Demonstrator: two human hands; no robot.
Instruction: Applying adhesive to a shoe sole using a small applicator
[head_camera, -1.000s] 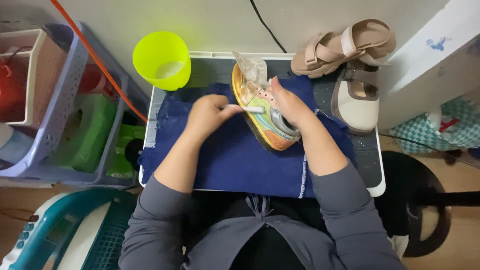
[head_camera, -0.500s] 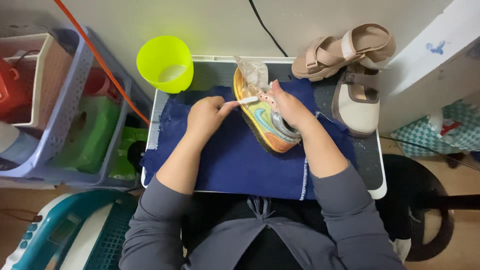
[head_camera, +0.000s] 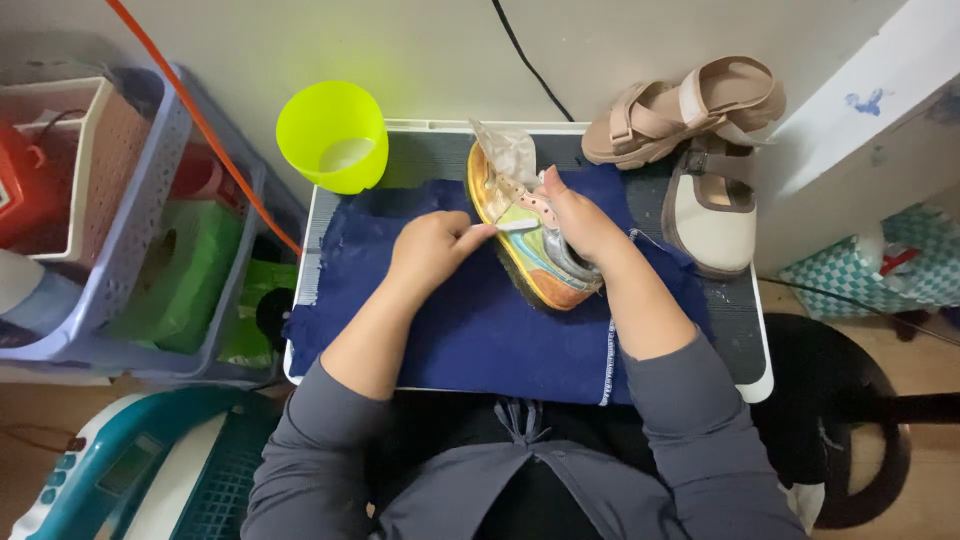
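A multicoloured sneaker (head_camera: 524, 245) with an orange sole lies on its side on a dark blue cloth (head_camera: 480, 320). Crumpled paper (head_camera: 508, 152) sticks out of its opening. My right hand (head_camera: 582, 222) grips the sneaker's upper and steadies it. My left hand (head_camera: 430, 252) pinches a small white tool (head_camera: 508, 227), perhaps a brush or wipe, with its tip against the sneaker's side. The cloth covers a white-rimmed tray table (head_camera: 750, 375) across my lap.
A lime-green cup (head_camera: 332, 135) stands at the table's far left corner. Two beige sandals (head_camera: 690, 105) (head_camera: 712, 210) sit at the far right. Lilac baskets (head_camera: 150, 240) with green packs stand to the left, crossed by an orange cord (head_camera: 215, 140). A teal basket (head_camera: 140, 470) is near left.
My left hand has slid slightly right along the sneaker's side with the white tool. The right hand keeps its hold, and the sneaker has barely shifted.
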